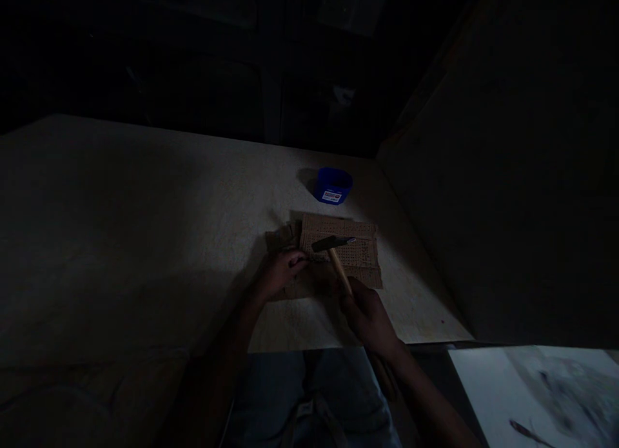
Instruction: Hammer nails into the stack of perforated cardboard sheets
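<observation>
A small hammer (333, 244) with a dark metal head and a pale wooden handle is held in my right hand (370, 316), which is closed round the handle's lower end. The hammer head hangs just over a tan perforated board (358, 232) lying on the table (145, 229). My left hand (278, 274) rests at the board's left edge, fingers pinched together near the hammer head; whatever they hold is too small and dark to make out.
A small blue tub (333, 185) with a white label stands just behind the board. A large upright panel (512, 209) closes off the right side. A pale sheet (546, 396) lies at the bottom right. The scene is very dim.
</observation>
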Available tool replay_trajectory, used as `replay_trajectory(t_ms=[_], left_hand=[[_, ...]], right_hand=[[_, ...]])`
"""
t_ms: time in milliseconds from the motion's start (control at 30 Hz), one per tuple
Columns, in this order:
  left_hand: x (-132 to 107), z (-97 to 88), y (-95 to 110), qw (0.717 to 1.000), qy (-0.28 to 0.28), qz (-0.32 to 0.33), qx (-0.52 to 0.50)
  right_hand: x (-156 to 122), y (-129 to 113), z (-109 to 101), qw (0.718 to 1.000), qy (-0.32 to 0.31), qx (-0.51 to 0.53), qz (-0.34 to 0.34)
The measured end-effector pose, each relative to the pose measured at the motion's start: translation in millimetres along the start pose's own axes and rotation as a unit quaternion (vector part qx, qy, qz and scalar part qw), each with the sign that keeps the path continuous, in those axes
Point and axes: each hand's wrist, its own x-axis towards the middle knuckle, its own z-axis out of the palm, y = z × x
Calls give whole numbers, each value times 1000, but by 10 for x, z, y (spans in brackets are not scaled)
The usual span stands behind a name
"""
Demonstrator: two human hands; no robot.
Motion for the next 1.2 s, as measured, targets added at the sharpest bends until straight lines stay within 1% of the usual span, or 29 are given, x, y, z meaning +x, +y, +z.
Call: replay_trajectory(t_ms=[100,233,300,467,567,633,800,933,1067,1200], left_hand=[[5,-3,3,1000,-3,-2,-5],[6,-5,16,1000,6,1,11],[5,-4,12,1000,9,-2,22],[3,-4,-1,1000,-1,3,12],[3,-4,5,1000,5,7,5],[3,2,6,1000,9,1,-8],[0,19,4,998,18,-29,-44],[-6,6,26,998,20,-35,-53],[-16,-4,29,998,19,-30,-52],[-39,-16,12,999,12,-10,-42]], right_hand=[[8,14,13,1000,-11,-15,0],[29,8,50,996,-69,-54,31],[38,-9,53,994,-82,-65,41],[-3,-45,-4,999,-37,-36,15],[-44,-17,-40,1000,-8,-9,4],[-67,33,-51,1000,2,9,15],[-146,208,-52,995,28,59,74],[-213,296,-32,990,47,95,94],[-241,335,0,985,76,114,103],[-250,381,18,982,80,134,107]])
